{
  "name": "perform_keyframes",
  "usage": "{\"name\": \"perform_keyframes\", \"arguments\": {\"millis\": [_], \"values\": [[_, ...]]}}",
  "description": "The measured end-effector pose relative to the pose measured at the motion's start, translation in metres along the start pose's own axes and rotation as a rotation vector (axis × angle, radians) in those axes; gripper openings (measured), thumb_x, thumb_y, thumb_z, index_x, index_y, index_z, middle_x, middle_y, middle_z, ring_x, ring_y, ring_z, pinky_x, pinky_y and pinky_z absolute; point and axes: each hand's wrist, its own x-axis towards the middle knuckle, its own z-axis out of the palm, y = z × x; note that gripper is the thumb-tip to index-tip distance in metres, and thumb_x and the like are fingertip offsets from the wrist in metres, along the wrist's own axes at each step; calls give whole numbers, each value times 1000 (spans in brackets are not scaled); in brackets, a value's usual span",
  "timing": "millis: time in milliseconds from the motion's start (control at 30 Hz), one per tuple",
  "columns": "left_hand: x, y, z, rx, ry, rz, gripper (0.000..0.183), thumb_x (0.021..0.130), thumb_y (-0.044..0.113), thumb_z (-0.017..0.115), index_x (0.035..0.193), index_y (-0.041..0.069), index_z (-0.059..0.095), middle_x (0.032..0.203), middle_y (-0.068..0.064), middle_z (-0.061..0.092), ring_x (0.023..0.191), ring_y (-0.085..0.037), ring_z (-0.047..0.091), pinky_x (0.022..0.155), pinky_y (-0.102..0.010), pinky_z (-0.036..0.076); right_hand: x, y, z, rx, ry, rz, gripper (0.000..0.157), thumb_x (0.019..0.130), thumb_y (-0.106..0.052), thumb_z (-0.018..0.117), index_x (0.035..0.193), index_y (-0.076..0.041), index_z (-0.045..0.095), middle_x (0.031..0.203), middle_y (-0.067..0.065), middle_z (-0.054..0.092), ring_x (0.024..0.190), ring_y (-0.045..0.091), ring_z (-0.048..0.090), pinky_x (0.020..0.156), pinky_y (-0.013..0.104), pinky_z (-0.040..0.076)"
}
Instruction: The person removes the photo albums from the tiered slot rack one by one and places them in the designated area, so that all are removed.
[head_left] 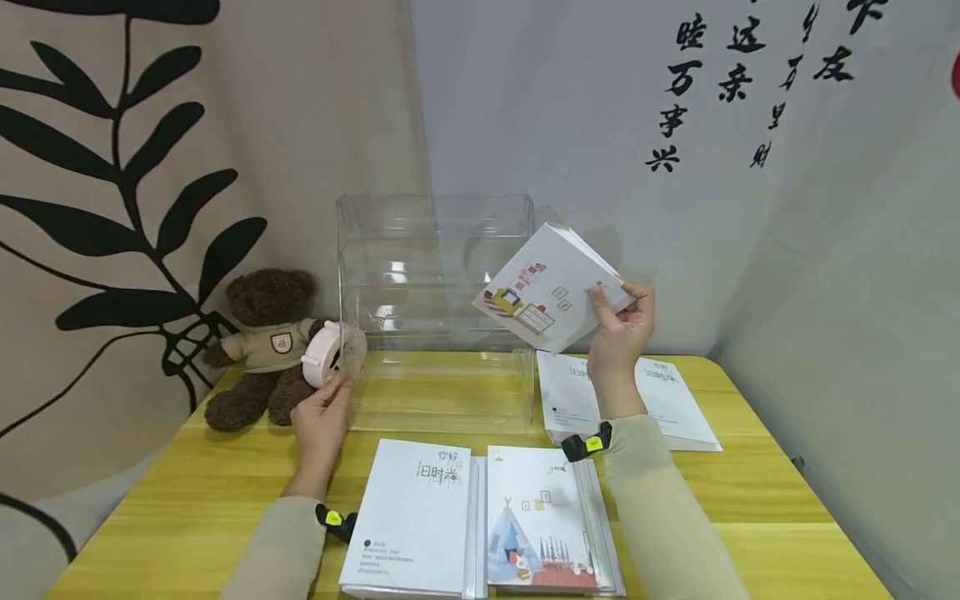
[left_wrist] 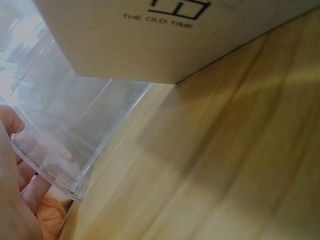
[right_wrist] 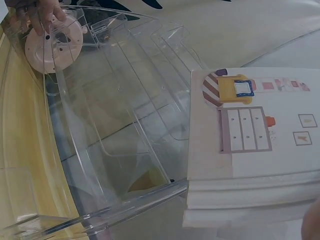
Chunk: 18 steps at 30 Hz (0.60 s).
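Observation:
My right hand [head_left: 624, 333] holds a white photo album [head_left: 551, 292] up at a tilt, thumb on its illustrated cover and fingers behind. The album is near the right side of a clear plastic tiered rack [head_left: 442, 392]. In the right wrist view, the album cover [right_wrist: 270, 125] shows a drawn cabinet and small frames. My left hand [head_left: 322, 425] grips the rack's front left edge. Thumb and fingers [left_wrist: 35, 192] lie on opposite sides of the clear wall in the left wrist view. Two more albums, one plain [head_left: 412, 517] and one with a tent drawing [head_left: 536, 525], lie in front of the rack.
Further white albums [head_left: 675, 408] lie at the right, partly hidden by my right wrist. A brown teddy bear [head_left: 273, 350] sits left of the rack, beside a round pink object [head_left: 322, 354]. Fabric with black writing [head_left: 600, 125] hangs behind the yellow wooden table [head_left: 765, 492].

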Motion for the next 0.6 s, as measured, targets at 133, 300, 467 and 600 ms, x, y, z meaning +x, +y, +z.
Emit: {"name": "perform_keyframes", "arguments": {"millis": [133, 300, 467, 600], "values": [[0, 1, 1, 10, 21, 7, 32, 93, 43, 71, 122, 29, 73, 116, 2, 72, 114, -16, 66, 94, -39, 54, 0, -3, -2, -15, -12, 5, 27, 86, -2, 78, 101, -10, 56, 115, 10, 65, 104, 25, 67, 83, 31, 58], [0, 1, 1, 1, 42, 15, 29, 92, 40, 73, 120, 29, 74, 113, 4, 73, 108, -13, 68, 82, -19, 54, -3, -10, -6, -9, 34, 21, 29, 84, -3, 80, 102, -9, 58, 114, 10, 64, 103, 25, 67, 83, 32, 58], [-1, 2, 0, -1, 45, 0, 29, 91, 40, 75, 117, 30, 76, 112, 3, 74, 110, -13, 67, 86, -19, 53, -7, -26, -18, 42, 67, 18, 30, 85, -3, 79, 107, -5, 58, 114, 14, 64, 105, 29, 68, 87, 34, 58], [0, 2, 0, -5, 40, 1, 27, 91, 38, 75, 118, 30, 76, 112, 2, 74, 111, -13, 67, 94, -37, 54, -15, -43, -35, 101, 64, 37, 32, 83, 1, 79, 107, -2, 58, 111, 15, 65, 105, 29, 68, 88, 36, 58]]}}
